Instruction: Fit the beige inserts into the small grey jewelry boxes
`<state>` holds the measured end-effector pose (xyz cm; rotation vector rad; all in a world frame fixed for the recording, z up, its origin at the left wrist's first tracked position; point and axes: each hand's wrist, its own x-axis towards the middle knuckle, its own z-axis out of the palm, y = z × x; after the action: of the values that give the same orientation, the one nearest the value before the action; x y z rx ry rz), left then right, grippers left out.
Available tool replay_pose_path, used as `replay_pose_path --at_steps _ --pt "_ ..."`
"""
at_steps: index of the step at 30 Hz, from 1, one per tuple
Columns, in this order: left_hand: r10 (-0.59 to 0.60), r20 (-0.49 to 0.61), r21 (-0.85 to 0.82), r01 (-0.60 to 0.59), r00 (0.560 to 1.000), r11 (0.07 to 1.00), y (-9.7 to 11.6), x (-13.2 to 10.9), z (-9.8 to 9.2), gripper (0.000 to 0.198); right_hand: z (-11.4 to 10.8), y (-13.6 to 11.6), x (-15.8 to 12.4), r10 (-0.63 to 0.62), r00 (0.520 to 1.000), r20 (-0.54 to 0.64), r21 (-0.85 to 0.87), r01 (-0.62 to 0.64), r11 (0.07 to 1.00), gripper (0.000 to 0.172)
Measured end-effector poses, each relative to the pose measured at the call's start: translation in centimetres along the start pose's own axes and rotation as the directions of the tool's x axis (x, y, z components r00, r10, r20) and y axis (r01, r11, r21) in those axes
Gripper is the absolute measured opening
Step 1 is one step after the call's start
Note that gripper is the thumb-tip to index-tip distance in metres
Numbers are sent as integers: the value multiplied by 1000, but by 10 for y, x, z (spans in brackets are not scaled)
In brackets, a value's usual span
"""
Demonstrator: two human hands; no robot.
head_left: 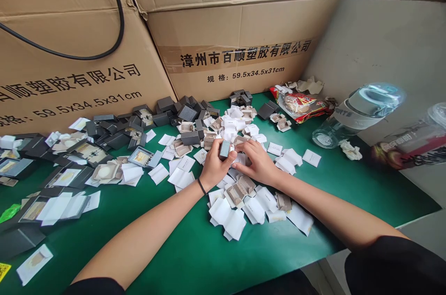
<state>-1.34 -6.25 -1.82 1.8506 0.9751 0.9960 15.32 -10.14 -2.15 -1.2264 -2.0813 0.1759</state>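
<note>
My left hand (213,165) is closed round a small dark grey box (225,150), its thumb along the near side. Just to the right, my right hand (258,160) rests over the loose papers with its fingers bent and a gap between thumb and forefinger. I see nothing held in it, though the undersides of its fingers are hidden. Around both hands lie folded white paper cards (183,165) with small print and torn greyish-brown box inserts (240,193). More white cards (230,220) are piled on the near side of my wrists.
Dark grey boxes (118,139) are heaped along the left and back of the green table (167,258). Large cardboard cartons (240,25) stand behind. At the right are a red snack bag (296,104), a clear bottle (348,116), a crumpled tissue (350,150) and a plastic cup (414,141).
</note>
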Motion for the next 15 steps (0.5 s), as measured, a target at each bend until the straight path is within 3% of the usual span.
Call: replay_pose_path --at_steps 15 --pt "-1 33 42 -1 999 999 1 1 0 33 0 -1 0 -12 999 49 -54 14 998 28"
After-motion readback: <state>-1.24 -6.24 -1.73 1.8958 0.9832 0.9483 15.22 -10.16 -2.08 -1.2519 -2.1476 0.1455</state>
